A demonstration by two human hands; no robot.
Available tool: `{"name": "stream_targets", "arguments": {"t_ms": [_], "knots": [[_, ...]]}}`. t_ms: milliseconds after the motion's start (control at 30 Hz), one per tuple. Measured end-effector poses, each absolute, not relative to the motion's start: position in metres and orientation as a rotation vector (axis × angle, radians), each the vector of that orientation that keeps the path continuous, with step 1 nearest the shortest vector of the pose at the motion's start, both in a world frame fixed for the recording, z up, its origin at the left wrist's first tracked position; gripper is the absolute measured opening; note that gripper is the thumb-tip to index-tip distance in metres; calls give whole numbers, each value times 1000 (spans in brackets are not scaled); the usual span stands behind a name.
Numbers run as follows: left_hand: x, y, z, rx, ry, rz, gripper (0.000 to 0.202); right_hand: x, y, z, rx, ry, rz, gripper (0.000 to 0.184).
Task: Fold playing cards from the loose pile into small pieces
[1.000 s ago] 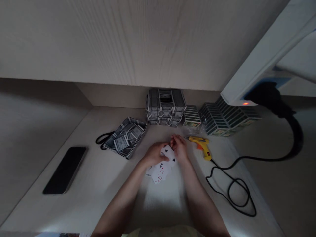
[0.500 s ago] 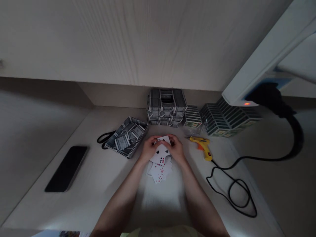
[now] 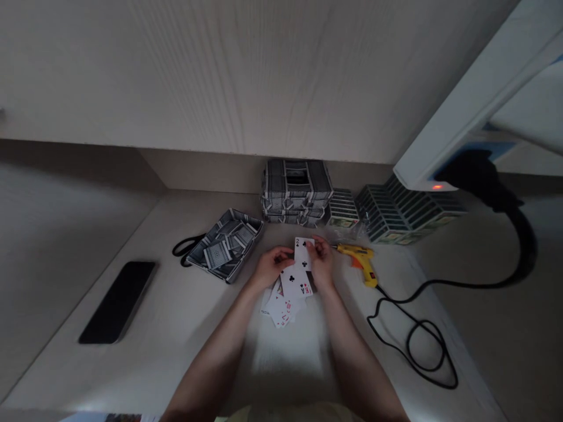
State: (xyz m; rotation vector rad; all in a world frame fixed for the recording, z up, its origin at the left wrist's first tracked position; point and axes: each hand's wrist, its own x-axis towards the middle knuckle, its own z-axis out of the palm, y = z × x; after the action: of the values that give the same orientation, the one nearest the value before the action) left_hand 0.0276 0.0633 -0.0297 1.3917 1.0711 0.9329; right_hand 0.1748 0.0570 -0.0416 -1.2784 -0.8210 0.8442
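My right hand (image 3: 322, 265) grips a two of clubs (image 3: 303, 251), thumb on its face. My left hand (image 3: 270, 268) is closed at the left edge of the cards, its thumb and fingers pinching an ace of clubs (image 3: 290, 282). The ace lies just below the two, and a red king's corner shows beside it. Under and nearer to me, loose face-up playing cards (image 3: 280, 309) with red marks lie fanned on the desk. The hands partly hide the overlap of the held cards.
Left of my hands sits a tray made of cards (image 3: 233, 275) with loose cards inside, against black scissors (image 3: 182, 249). Behind stand a card-built box (image 3: 297, 196) and stacked card packs (image 3: 343, 208). A yellow glue gun (image 3: 358, 258) with a looping cord lies right; a phone (image 3: 118, 302) left.
My hands have moved apart slightly. The right hand has shifted right, bringing the two of clubs into fuller view. The ace and king have moved right too.
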Motion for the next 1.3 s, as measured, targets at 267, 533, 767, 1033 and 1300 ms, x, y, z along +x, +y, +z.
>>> {"name": "stream_targets", "arguments": {"t_ms": [267,533,767,1033,1300], "knots": [[30,65,-35,1417,1189,1098,22,175,57,-41,-1278,-795,827,36],[32,60,-34,1465,1182,1176,22,176,59,-48,-1296,-788,872,40],[31,61,-36,1489,1264,1192,23,177,59,-43,-1322,-768,816,35],[26,68,-30,1292,1294,1325,20,175,57,-42,-1254,-700,847,32],[26,67,-21,1297,1352,1274,28,168,53,-35,-1145,-745,1006,48]]}}
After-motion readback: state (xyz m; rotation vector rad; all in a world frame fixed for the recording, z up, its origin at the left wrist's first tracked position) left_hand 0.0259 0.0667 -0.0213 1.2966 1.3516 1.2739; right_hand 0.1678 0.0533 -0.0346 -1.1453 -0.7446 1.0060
